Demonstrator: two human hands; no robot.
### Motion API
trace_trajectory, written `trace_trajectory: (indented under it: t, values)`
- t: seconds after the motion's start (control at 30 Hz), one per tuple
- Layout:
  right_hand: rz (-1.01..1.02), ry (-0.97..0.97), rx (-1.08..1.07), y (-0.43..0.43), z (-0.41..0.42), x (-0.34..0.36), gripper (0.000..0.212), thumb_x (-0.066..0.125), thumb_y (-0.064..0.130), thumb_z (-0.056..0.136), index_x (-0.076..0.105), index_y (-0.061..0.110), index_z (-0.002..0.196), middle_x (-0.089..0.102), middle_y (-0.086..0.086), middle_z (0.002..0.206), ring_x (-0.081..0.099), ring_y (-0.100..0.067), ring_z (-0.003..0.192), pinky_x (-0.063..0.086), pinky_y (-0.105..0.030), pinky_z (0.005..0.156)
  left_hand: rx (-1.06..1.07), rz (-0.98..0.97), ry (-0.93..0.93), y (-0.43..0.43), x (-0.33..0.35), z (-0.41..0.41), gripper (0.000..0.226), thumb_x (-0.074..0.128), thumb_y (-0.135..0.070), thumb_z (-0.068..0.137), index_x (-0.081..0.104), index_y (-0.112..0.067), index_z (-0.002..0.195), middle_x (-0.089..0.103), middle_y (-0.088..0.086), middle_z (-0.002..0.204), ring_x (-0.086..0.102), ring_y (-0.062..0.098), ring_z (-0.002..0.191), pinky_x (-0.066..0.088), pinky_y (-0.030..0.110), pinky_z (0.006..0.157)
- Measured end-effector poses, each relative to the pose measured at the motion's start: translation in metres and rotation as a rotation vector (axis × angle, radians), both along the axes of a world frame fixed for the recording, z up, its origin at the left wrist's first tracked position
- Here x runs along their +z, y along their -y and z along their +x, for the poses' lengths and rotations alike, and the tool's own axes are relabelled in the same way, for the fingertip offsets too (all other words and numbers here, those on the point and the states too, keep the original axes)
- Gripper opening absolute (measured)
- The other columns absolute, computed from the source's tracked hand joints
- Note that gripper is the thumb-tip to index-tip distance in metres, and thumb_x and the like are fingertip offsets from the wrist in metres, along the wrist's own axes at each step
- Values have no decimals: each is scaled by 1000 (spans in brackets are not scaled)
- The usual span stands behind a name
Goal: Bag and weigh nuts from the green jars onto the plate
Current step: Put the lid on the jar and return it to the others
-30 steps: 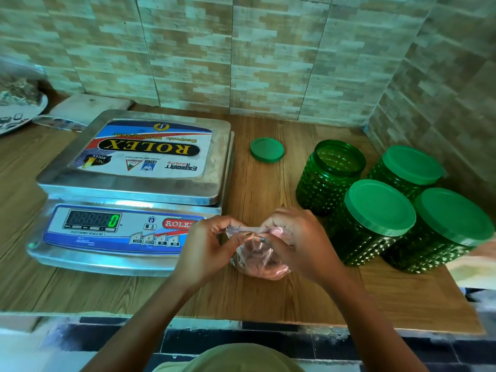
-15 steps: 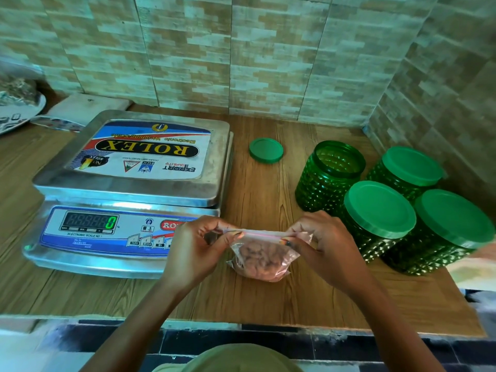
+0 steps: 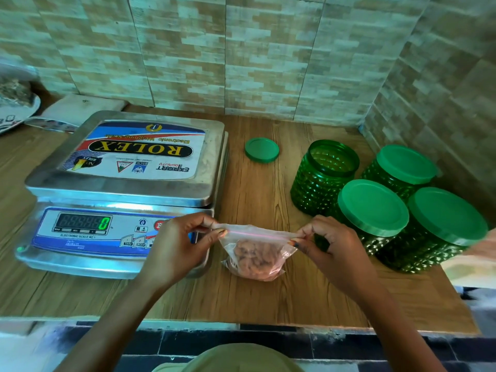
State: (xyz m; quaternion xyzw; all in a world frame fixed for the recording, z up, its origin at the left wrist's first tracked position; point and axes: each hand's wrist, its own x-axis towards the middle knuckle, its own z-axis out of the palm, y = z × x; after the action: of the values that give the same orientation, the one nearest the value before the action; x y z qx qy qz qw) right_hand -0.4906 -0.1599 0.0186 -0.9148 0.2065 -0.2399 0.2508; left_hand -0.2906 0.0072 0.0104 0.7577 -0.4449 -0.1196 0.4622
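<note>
Between both hands (image 3: 177,245) (image 3: 335,251), bag (image 3: 255,253) seal runs left-right.

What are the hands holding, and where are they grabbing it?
Both hands hold a small clear bag of nuts. The left hand pinches the left end of its zip strip, the right hand the right end.

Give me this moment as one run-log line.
step: sealing bag | left hand: pinches zip strip's left end | right hand: pinches right end | bag: holds nuts | scale: shows 0
</note>
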Motion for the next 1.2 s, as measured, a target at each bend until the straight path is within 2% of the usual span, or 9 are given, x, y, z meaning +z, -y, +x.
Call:
trace_trajectory:
  t: [0.1,0.2,0.33,0.47,0.7,0.87,1.0,1.1,1.2]
  values:
    - [68,-1,29,0,1,1,7,69,22,79,66,25,85,59,19,82,57,-3,82,48,-31,71,-105,43,261,8,9,-2,22,69,-36,78,67,-29,99,67,-11,102,55,-1,95,42,10,81]
    - [78,-10,46,-2,5,0,8,68,21,81,65,26,87,58,17,83,57,-3,83,49,-36,74,-249,-17,549,27,10,-18,26,54,-39,79,65,-26,98,63,-10,115,50,12,110,38,32,95]
    - [66,0,77,-3,7,-1,3,65,20,84,66,22,87,56,13,82,55,-5,81,48,-35,70,-252,37,785,46,9,-35,25,47,-36,78,68,-24,85,66,-11,106,56,19,111,33,60,101]
    - [27,19,74,-3,6,-2,18,54,33,84,64,19,86,54,11,80,54,-8,79,46,-34,69,-215,59,835,48,7,-35,27,45,-37,80,67,-23,82,68,-13,97,56,22,116,28,69,100]
    - [45,61,84,-2,5,-3,17,54,31,83,64,18,82,53,12,78,52,-7,75,45,-28,63,-101,11,699,31,3,-25,22,48,-37,83,66,-25,78,69,-16,96,49,20,125,14,59,109]
    - [74,77,109,0,5,-1,25,50,36,83,66,16,83,55,10,78,53,-6,75,47,-29,62,-33,34,642,16,-3,-9,24,48,-39,84,67,-24,80,70,-12,99,48,20,125,17,61,109]
    - [81,67,118,4,5,-2,16,56,28,83,67,17,84,56,10,79,53,-6,77,42,-18,65,26,15,636,8,-8,-2,26,49,-40,84,68,-23,80,70,-11,100,50,17,123,15,51,113]
    - [95,73,113,4,7,-2,9,60,21,82,67,16,84,55,15,80,53,-3,78,39,-11,67,46,11,606,7,-10,2,27,50,-38,85,69,-20,83,69,-10,102,52,17,121,26,45,110]
    - [139,110,104,3,7,-7,13,58,28,84,66,18,86,57,19,81,56,0,80,42,-11,69,65,-33,513,3,-7,-1,23,55,-33,83,69,-16,89,68,-7,105,57,15,111,41,25,94]
